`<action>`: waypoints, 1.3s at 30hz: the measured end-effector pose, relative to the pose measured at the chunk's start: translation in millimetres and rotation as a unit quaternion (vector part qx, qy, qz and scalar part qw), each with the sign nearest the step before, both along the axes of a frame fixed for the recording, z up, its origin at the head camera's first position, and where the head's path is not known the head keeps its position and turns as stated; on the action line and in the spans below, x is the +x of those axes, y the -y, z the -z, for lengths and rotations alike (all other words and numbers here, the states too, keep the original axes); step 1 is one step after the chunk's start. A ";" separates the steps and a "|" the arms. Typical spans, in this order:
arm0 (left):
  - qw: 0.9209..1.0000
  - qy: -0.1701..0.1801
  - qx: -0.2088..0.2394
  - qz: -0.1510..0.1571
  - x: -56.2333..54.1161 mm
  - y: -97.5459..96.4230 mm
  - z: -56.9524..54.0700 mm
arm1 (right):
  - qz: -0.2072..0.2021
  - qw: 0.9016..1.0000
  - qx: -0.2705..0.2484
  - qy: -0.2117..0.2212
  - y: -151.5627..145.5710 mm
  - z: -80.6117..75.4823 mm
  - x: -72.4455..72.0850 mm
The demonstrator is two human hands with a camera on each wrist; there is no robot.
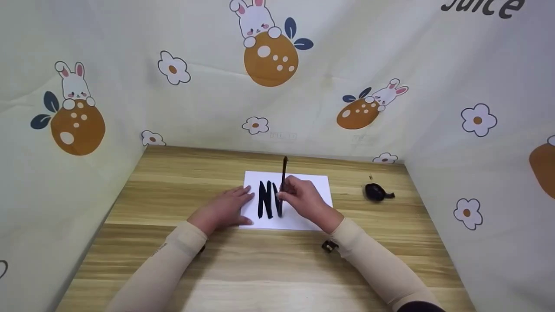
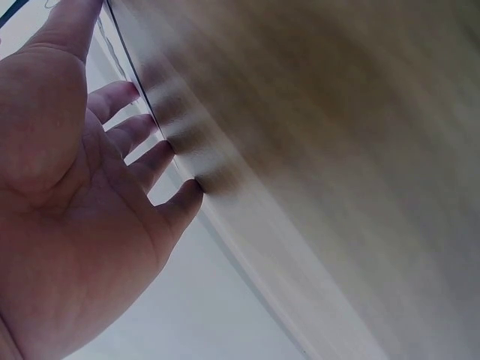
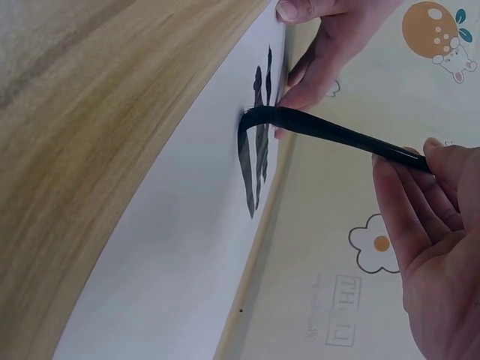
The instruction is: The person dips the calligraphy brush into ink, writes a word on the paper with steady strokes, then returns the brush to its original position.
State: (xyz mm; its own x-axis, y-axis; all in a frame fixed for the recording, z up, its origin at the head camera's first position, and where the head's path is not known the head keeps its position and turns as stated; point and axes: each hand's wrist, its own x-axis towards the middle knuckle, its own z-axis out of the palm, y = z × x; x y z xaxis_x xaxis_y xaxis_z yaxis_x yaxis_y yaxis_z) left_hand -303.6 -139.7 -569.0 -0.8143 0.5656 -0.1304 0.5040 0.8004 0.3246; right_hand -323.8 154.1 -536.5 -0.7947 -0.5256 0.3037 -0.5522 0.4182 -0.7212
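Note:
My right hand point(image 1: 308, 203) pinches the dark handle of an ink brush point(image 3: 337, 132) between thumb and fingers. In the right wrist view, the brush's bent black bristles touch a white sheet of paper point(image 1: 297, 222). Bold black strokes point(image 1: 265, 200) on the sheet form an N shape, with slanting lines just right of it meeting near the brush tip. At the sheet's left edge my left hand point(image 1: 223, 209) rests with its fingers spread and holds nothing. The left wrist view shows that hand's palm side, its fingertips point(image 2: 189, 196) against the surface.
A small round black dish point(image 1: 375, 192) with a short handle stands right of the paper on the wooden table point(image 1: 243, 268). A tiny brown speck lies behind it. Cloth walls point(image 1: 208, 104) printed with rabbits, oranges and flowers enclose the table's back and both sides.

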 end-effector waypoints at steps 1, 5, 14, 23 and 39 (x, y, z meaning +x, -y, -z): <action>1.000 -0.001 0.001 0.001 -0.1 -0.1 -0.3 | 0.000 1.000 -0.002 0.005 -0.1 -0.2 0.3; 1.000 -0.002 0.000 0.003 -0.3 -0.2 -0.4 | 0.000 1.000 -0.005 0.009 0.1 -0.3 1.0; 1.000 0.003 0.000 -0.003 -0.5 -0.1 1.8 | 0.011 0.999 -0.023 0.036 -2.2 1.2 1.1; 1.000 0.004 0.002 -0.002 0.0 -0.2 0.1 | 0.029 0.989 -0.105 0.104 -5.7 1.0 -3.4; 1.000 -0.002 0.006 0.003 -2.6 0.0 4.1 | 0.105 0.967 -0.195 0.125 -6.3 5.3 -23.0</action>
